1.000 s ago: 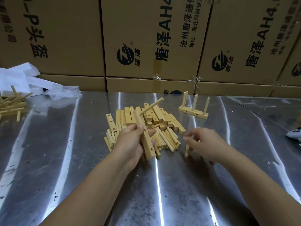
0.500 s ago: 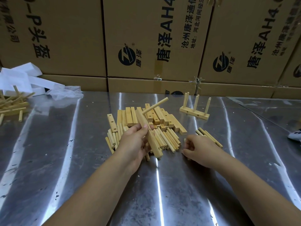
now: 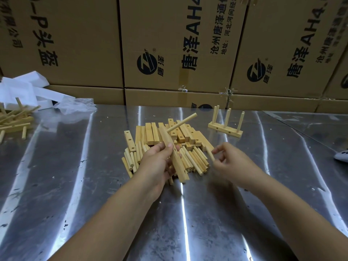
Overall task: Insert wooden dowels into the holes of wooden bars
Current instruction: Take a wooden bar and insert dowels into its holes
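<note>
Left hand (image 3: 158, 166) gripping wooden bar (image 3: 179, 170) bearing a seated dowel (image 3: 181, 122), right hand (image 3: 232, 163) just beside it pinching a loose dowel (image 3: 210, 153)

Bar (image 3: 176, 162) gripped by left hand (image 3: 156, 164): pale bare wood, smooth, matt. Dowel (image 3: 209, 152) pinched by right hand (image 3: 231, 161): same wood. Table (image 3: 94, 185) beneath fingers (image 3: 160, 147): glossy sheet metal, scuffed. Boxes (image 3: 75, 44) beyond fingers: matt brown cardboard. Far left of fingers: white foam (image 3: 22, 89), crinkled clear film (image 3: 75, 107).
</note>
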